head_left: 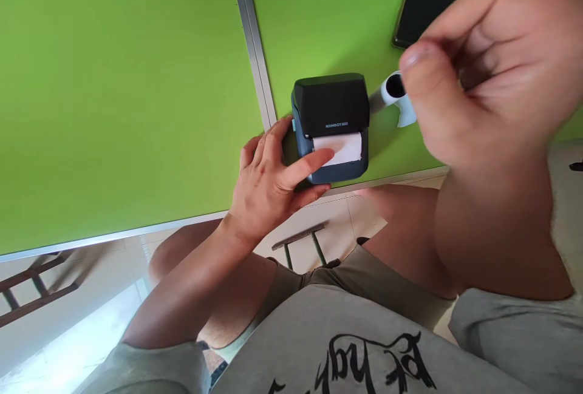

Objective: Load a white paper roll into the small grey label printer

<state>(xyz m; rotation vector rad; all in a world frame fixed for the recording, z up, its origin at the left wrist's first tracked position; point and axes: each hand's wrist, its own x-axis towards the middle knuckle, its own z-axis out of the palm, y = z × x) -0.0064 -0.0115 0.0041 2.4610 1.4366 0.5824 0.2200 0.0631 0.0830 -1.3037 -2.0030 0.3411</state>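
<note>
Printer (331, 99) on green table (136, 90) near its edge, white paper (350, 146) showing at front. Left hand (262, 181) grips printer's near left corner, one finger over paper. Right hand (501, 72) raised, blurred, thumb and fingertip together; can't tell if anything's pinched. White roll (387, 94) right of printer, phone (423, 11) farther back

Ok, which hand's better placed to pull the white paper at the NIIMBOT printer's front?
Left, likely: the left hand is at the NIIMBOT printer, with one digit over the white paper. The right hand is raised off to the right, apart from both.
</note>
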